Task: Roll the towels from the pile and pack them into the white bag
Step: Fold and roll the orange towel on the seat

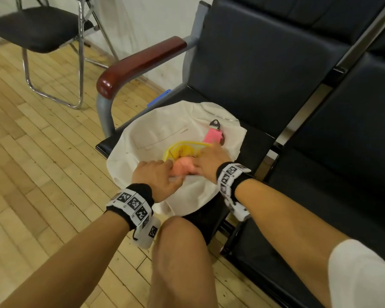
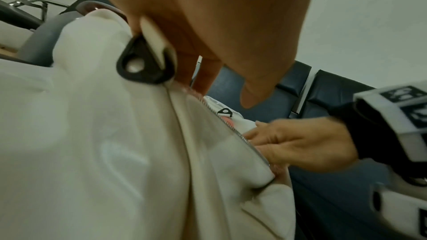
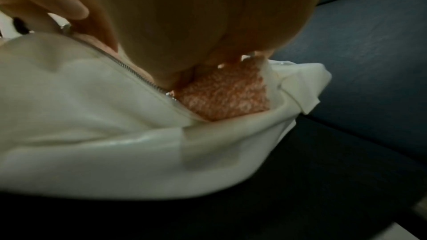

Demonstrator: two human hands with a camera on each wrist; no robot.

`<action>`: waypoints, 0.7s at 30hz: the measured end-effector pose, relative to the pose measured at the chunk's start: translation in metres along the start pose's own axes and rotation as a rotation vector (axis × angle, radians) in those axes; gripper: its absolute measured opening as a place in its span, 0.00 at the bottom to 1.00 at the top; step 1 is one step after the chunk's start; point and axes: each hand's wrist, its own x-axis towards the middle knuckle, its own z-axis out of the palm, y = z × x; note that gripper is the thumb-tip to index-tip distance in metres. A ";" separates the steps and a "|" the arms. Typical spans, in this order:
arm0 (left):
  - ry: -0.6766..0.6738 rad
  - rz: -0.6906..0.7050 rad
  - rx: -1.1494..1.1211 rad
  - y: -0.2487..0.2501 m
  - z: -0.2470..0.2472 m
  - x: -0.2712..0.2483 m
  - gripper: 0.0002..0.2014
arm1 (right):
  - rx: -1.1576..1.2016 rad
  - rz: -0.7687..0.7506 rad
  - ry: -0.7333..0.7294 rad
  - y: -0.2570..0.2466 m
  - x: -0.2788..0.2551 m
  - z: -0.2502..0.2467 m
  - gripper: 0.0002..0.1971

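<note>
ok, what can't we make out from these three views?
- Bag interior: head view, both hands cover the opening; towel count unknown.
- Right hand fingertips: right wrist view, buried behind the peach towel.
- Left hand grip: left wrist view, blurred.
- Towel pile: in no view.

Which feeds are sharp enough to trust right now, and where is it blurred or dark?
Head view: evenly lit, mostly sharp, slight blur on the right hand. Left wrist view: white bag smeared and out of focus. Right wrist view: dim and blurred, orange towel only roughly textured.
</note>
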 end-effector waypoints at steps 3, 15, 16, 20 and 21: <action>-0.047 -0.009 -0.028 0.008 -0.006 0.003 0.25 | 0.105 0.034 -0.143 0.021 -0.027 0.026 0.38; -0.188 0.043 -0.176 0.051 -0.037 0.031 0.22 | 0.019 -0.038 -0.034 0.002 -0.071 0.020 0.35; -0.199 0.077 -0.235 0.058 -0.038 0.033 0.19 | 0.042 -0.040 -0.031 0.004 -0.073 0.017 0.34; -0.214 0.250 -0.291 0.085 -0.035 0.034 0.21 | -0.077 -0.017 -0.006 0.017 -0.087 0.004 0.21; -0.241 0.293 -0.293 0.091 -0.031 0.034 0.22 | -0.094 -0.013 0.002 0.022 -0.091 0.002 0.18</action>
